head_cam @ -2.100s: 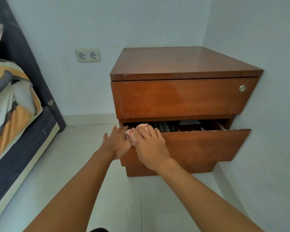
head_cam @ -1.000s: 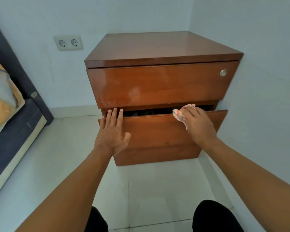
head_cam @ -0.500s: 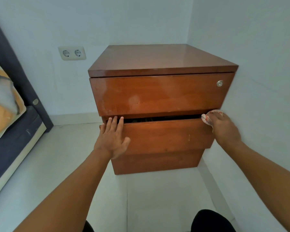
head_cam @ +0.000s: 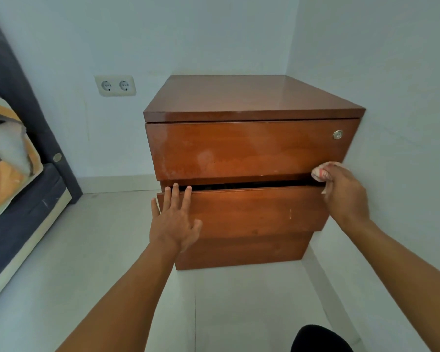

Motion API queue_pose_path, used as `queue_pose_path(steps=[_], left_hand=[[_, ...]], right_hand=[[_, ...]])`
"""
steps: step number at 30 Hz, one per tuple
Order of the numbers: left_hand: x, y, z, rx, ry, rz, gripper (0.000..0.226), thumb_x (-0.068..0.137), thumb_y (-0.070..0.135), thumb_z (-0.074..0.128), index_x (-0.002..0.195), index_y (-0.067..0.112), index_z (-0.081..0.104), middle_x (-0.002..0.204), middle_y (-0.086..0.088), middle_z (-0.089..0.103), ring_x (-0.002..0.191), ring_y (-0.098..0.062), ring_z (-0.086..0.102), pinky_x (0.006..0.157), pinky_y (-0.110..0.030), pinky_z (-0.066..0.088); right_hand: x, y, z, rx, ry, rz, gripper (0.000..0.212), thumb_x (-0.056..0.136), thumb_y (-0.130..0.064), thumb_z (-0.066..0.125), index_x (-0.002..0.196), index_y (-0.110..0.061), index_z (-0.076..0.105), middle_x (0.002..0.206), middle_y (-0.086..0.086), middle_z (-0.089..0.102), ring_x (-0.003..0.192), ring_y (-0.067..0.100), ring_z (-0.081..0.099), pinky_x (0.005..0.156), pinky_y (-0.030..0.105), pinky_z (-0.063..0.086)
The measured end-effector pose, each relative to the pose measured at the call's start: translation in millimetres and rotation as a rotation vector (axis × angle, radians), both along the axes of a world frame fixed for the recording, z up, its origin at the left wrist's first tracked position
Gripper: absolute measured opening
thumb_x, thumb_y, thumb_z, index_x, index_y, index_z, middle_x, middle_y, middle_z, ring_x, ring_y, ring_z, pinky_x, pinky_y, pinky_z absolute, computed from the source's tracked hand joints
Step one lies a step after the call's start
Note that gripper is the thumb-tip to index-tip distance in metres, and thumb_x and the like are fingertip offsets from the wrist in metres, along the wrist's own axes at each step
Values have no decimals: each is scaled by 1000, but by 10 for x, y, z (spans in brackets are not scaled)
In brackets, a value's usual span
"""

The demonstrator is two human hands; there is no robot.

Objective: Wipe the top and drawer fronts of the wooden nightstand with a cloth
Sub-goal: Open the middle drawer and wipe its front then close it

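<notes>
Wooden nightstand (head_cam: pixel 241 97) stands in the room's corner, its right side close against the white wall (head_cam: pixel 391 97). The top is bare and glossy.

Upper drawer front (head_cam: pixel 239 148) sits flush, with a round metal lock (head_cam: pixel 337 134) near its upper right corner and pale smudges across the lower half.

Lower drawer (head_cam: pixel 254 212) stands slightly out, with a dark slit showing above its top edge.

Left hand (head_cam: pixel 174 224): palm flat against the left end of the lower drawer front, fingers straight and spread, tips reaching the top edge. It grasps nothing.

Right hand (head_cam: pixel 346 196): at the right end of the slit, fingers curled round a bunched cloth (head_cam: pixel 320 172), white with reddish marks. The cloth touches the lower right corner of the upper drawer front, just above the lower drawer's top edge.

Double wall socket (head_cam: pixel 115 85) is on the back wall, left of the nightstand. A bed (head_cam: pixel 23 207) with a dark blue base and orange-patterned bedding runs along the far left. Pale tiled floor (head_cam: pixel 99 250) lies below.
</notes>
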State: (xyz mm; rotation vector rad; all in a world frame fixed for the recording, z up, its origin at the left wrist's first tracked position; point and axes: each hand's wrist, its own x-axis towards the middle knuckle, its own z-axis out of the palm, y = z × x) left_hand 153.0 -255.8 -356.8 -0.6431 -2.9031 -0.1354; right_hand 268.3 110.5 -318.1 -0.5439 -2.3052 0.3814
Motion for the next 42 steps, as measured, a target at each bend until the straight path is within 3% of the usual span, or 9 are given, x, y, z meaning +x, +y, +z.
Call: queue_pose_path(steps=[3, 6, 13, 21, 24, 27, 34, 38, 42], left_hand=[[-7, 16, -21, 1, 7, 6, 83, 96, 58, 29, 160, 27, -11, 169, -10, -13, 155, -31, -14, 122, -56, -4], [-46, 25, -20, -9, -3, 7, 84, 96, 59, 29, 160, 27, -14, 168, -10, -16, 154, -31, -16, 122, -55, -6], [-105, 61, -110, 26, 52, 12, 89, 94, 62, 33, 159, 27, -15, 168, -11, -17, 154, -33, -16, 121, -56, -4], [-193, -100, -185, 20, 107, -81, 82, 90, 62, 13, 161, 29, -10, 170, -4, -11, 156, -26, -12, 122, -60, -3], [-198, -122, -239, 82, 156, -101, 75, 95, 62, 6, 162, 27, -4, 170, -1, -5, 156, -23, -10, 121, -56, -7], [-209, -124, -329, 108, 204, -103, 73, 98, 57, 17, 162, 25, 3, 170, -2, 2, 156, -23, -5, 121, -56, -5], [-243, -92, -370, 146, 242, -94, 77, 94, 56, 23, 162, 23, 8, 169, -5, 12, 157, -26, 3, 122, -61, -1], [-242, -94, -387, 148, 234, -79, 77, 94, 58, 23, 162, 25, 6, 170, -4, 10, 157, -25, 1, 122, -60, -2], [-236, -60, -391, 168, 228, -71, 78, 94, 59, 23, 162, 25, 6, 170, -4, 8, 157, -24, -1, 123, -60, -1]], right_hand=[[-120, -258, -91, 37, 237, 73, 36, 101, -5, 50, 135, -7, 62, 142, 10, 60, 133, 29, 54, 112, 34, 40], [-264, -676, -159, 53, 329, 182, 38, 102, -4, 48, 138, -3, 60, 146, 13, 56, 138, 25, 49, 117, 32, 39], [-558, -1307, -461, 269, 121, 386, 49, 97, 3, 58, 144, -9, 55, 150, 9, 53, 141, 28, 48, 116, 40, 43], [-640, -1859, -761, 354, 76, 467, 54, 100, -6, 29, 149, -10, 50, 155, 12, 49, 143, 41, 43, 115, 50, 42], [-801, -2028, -932, 393, -15, 431, 58, 99, -8, 28, 156, -14, 39, 163, 8, 37, 151, 42, 30, 122, 55, 29], [-955, -2117, -1084, 391, -97, 341, 62, 106, -28, 38, 163, -21, 17, 171, 2, 16, 157, 37, 12, 126, 56, 14], [-780, -1163, -1216, 410, -75, 171, 60, 108, -36, 30, 164, -18, 13, 171, 5, 12, 156, 38, 14, 126, 54, 17], [-561, -451, -1133, 404, -7, 125, 53, 108, -23, 33, 157, -3, 29, 164, 17, 32, 150, 41, 28, 124, 52, 23], [-395, 67, -1020, 286, 30, 87, 48, 107, -15, 36, 153, -3, 38, 158, 17, 39, 147, 44, 30, 123, 53, 27]])
